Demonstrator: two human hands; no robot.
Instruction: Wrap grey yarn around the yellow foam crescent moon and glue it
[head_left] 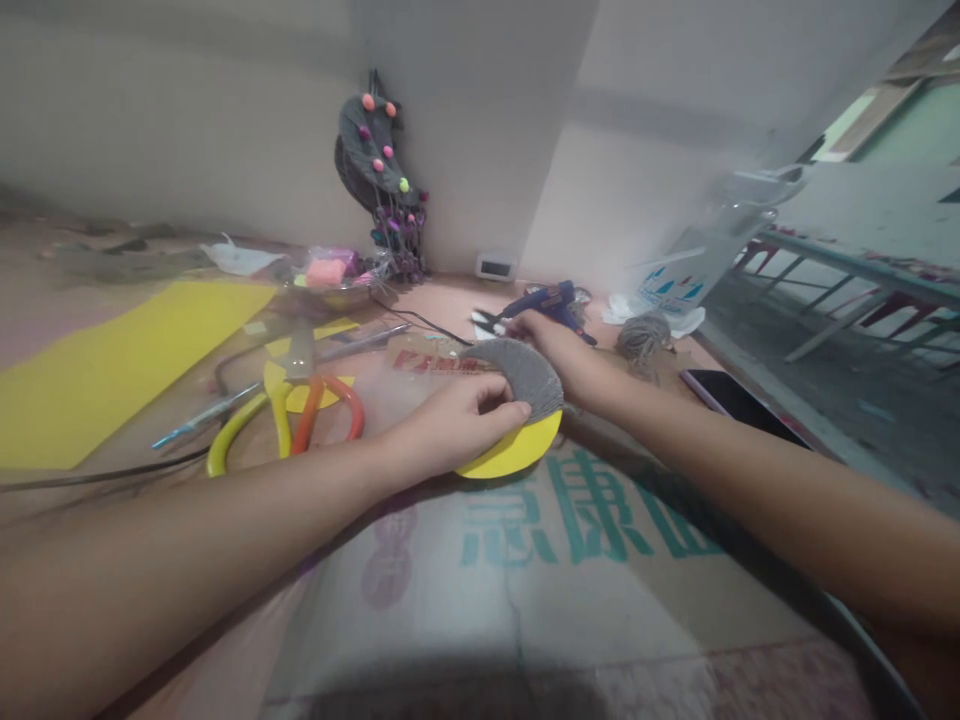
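Observation:
My left hand (465, 415) pinches a crescent-shaped cutout, its thumb lying over the front. Grey yarn (529, 380) covers the crescent's upper part, while bare yellow card (517, 455) shows along the lower part. Just beyond the crescent is my right hand (551, 345), fingers closed and partly hidden behind it. A small black-and-white item (487, 322) is at those fingertips, too blurred to name. Right behind that hand lies a blue glue gun (544, 298). A ball of grey yarn (645, 338) sits to its right.
Orange-and-yellow-handled scissors (300, 405), a pen (206, 415) and a yellow sheet (127, 370) lie at left. A decorated grey crescent (375, 150) leans on the wall. A phone (742, 405) and a white container (675, 275) stand near the right edge. Printed cardboard (420, 640) covers the front.

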